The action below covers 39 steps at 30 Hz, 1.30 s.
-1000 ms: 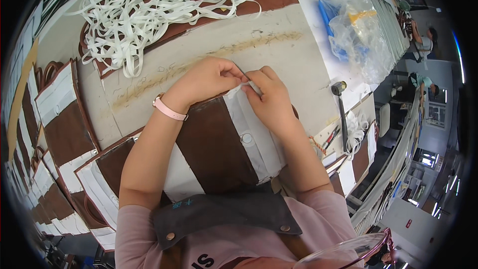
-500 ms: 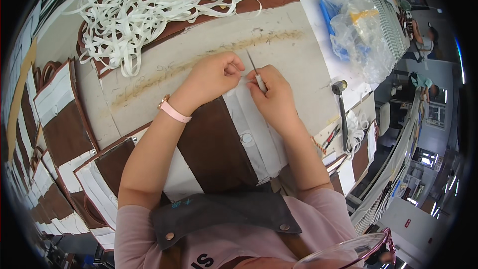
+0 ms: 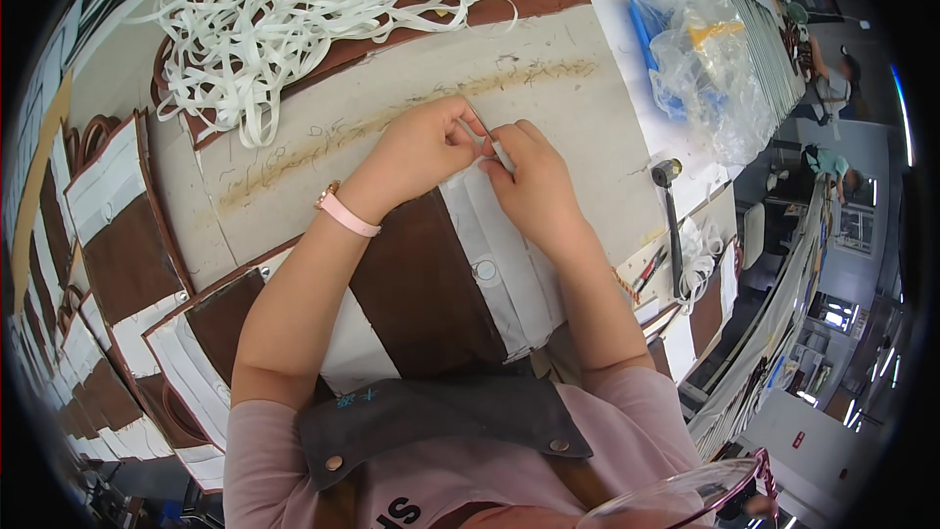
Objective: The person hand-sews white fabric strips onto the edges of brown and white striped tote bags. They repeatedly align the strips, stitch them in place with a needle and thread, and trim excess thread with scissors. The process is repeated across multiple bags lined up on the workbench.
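Observation:
My right hand [image 3: 537, 181] is closed around a slim tool [image 3: 483, 122] with a pale handle and a thin dark shaft. The shaft now slants up and left, close to the fingers of my left hand [image 3: 421, 152]. Those fingers are curled in a pinch; whatever sits between them is too small to make out. Both hands meet over the far edge of a brown and white flat piece [image 3: 426, 279], which looks like a bag panel. A round snap [image 3: 485, 271] shows on its white strip.
White straps [image 3: 264, 49] lie heaped on brown material at the far left. Clear plastic bags [image 3: 710, 78] rest far right, with a black hammer [image 3: 670, 220] nearer me. More brown and white panels [image 3: 127, 260] are stacked at left. Two people are in the background at right.
My right hand has turned the slim tool, bringing its shaft leftward against the left fingers. Both hands are slightly closer together; the panel has stayed put.

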Each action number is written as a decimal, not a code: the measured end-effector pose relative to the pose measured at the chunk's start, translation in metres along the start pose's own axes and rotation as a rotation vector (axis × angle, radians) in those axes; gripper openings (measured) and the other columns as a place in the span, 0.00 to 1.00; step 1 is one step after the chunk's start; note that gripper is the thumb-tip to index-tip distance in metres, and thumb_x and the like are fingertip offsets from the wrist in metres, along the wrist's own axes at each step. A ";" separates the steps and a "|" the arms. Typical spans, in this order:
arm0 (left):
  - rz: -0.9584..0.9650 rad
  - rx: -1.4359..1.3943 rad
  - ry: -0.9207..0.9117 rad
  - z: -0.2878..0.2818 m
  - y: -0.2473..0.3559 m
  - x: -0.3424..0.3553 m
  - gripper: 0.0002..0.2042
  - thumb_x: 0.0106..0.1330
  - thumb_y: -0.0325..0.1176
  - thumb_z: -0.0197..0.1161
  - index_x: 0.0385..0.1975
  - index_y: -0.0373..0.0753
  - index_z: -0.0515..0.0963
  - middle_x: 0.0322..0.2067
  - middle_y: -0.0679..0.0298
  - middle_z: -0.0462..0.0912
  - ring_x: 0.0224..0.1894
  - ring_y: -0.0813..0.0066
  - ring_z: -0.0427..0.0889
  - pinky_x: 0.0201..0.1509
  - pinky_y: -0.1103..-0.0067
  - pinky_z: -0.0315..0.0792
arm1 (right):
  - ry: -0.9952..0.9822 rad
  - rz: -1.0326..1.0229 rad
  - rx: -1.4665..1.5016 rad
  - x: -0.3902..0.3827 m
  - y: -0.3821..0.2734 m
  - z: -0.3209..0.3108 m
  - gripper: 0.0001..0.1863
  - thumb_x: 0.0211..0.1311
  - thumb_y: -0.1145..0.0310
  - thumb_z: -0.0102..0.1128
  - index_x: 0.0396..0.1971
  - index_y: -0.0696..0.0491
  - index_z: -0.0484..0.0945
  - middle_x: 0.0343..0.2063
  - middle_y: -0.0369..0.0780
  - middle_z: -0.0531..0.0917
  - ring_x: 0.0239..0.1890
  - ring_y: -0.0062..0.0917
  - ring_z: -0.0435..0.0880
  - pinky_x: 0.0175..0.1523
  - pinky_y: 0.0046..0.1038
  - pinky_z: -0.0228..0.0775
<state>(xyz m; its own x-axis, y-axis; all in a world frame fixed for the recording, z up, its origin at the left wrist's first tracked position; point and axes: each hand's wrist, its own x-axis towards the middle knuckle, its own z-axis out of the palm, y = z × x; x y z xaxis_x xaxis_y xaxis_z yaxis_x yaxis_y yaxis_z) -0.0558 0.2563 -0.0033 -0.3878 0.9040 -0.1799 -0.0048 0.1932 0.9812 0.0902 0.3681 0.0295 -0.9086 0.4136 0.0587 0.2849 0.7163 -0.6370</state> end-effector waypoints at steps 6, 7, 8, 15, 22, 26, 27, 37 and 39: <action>0.036 -0.007 0.015 0.006 0.001 0.000 0.09 0.60 0.19 0.59 0.40 0.33 0.76 0.26 0.67 0.84 0.27 0.88 0.75 0.30 0.85 0.68 | -0.022 0.021 -0.062 0.000 -0.007 -0.001 0.10 0.58 0.79 0.62 0.40 0.58 0.73 0.36 0.49 0.76 0.36 0.51 0.80 0.38 0.46 0.73; 0.039 0.002 0.008 0.006 0.000 0.000 0.09 0.61 0.19 0.59 0.40 0.34 0.76 0.26 0.67 0.84 0.27 0.88 0.75 0.30 0.85 0.68 | -0.018 0.024 -0.082 -0.001 -0.009 0.000 0.10 0.58 0.79 0.61 0.40 0.58 0.73 0.36 0.49 0.76 0.36 0.51 0.80 0.38 0.46 0.73; 0.040 0.013 0.006 0.006 -0.001 0.000 0.08 0.61 0.19 0.60 0.40 0.34 0.75 0.26 0.68 0.84 0.27 0.88 0.75 0.30 0.85 0.68 | -0.014 0.024 -0.097 -0.003 -0.011 0.002 0.10 0.58 0.79 0.61 0.40 0.58 0.73 0.35 0.49 0.76 0.35 0.51 0.80 0.38 0.46 0.73; 0.008 -0.008 -0.013 -0.004 -0.002 0.001 0.08 0.63 0.22 0.64 0.40 0.35 0.75 0.27 0.68 0.82 0.26 0.88 0.74 0.31 0.86 0.68 | 0.081 -0.007 0.038 -0.014 -0.012 -0.002 0.09 0.58 0.80 0.61 0.39 0.57 0.76 0.34 0.46 0.78 0.33 0.44 0.81 0.38 0.41 0.74; -0.017 -0.105 -0.004 -0.003 -0.005 0.003 0.07 0.59 0.25 0.63 0.37 0.35 0.77 0.24 0.65 0.85 0.27 0.80 0.80 0.34 0.80 0.72 | 0.045 0.040 0.012 -0.005 -0.012 -0.004 0.10 0.57 0.80 0.63 0.39 0.56 0.78 0.35 0.45 0.77 0.32 0.43 0.80 0.37 0.39 0.74; 0.007 -0.053 0.008 -0.001 -0.001 0.001 0.07 0.59 0.25 0.62 0.38 0.35 0.77 0.25 0.64 0.85 0.28 0.79 0.81 0.34 0.80 0.73 | 0.040 -0.016 -0.025 0.000 -0.006 0.000 0.08 0.58 0.79 0.62 0.38 0.56 0.77 0.35 0.46 0.77 0.33 0.46 0.80 0.37 0.43 0.74; 0.026 -0.039 0.012 0.000 -0.001 0.001 0.08 0.59 0.25 0.62 0.38 0.35 0.77 0.25 0.63 0.85 0.28 0.78 0.81 0.35 0.79 0.73 | 0.032 -0.019 -0.047 0.000 -0.007 0.000 0.08 0.58 0.79 0.61 0.38 0.57 0.77 0.35 0.47 0.76 0.33 0.46 0.80 0.37 0.44 0.74; 0.084 0.039 0.066 0.006 -0.005 -0.001 0.06 0.61 0.18 0.61 0.35 0.36 0.74 0.30 0.67 0.81 0.32 0.83 0.79 0.36 0.81 0.74 | 0.001 -0.002 -0.220 -0.008 -0.020 0.007 0.09 0.60 0.82 0.57 0.40 0.58 0.75 0.36 0.48 0.78 0.34 0.48 0.81 0.36 0.44 0.72; 0.118 0.074 0.098 0.007 -0.005 -0.003 0.06 0.62 0.19 0.62 0.35 0.36 0.74 0.30 0.67 0.80 0.33 0.83 0.78 0.36 0.81 0.74 | -0.005 -0.024 -0.205 -0.011 -0.019 0.008 0.09 0.60 0.82 0.56 0.41 0.58 0.75 0.36 0.48 0.78 0.33 0.49 0.80 0.36 0.44 0.72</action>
<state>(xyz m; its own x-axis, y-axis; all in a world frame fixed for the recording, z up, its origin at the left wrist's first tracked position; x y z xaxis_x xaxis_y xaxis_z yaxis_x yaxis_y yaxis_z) -0.0482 0.2550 -0.0077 -0.4699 0.8812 -0.0526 0.1128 0.1191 0.9865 0.0923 0.3450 0.0349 -0.9172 0.3927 0.0674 0.3193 0.8256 -0.4653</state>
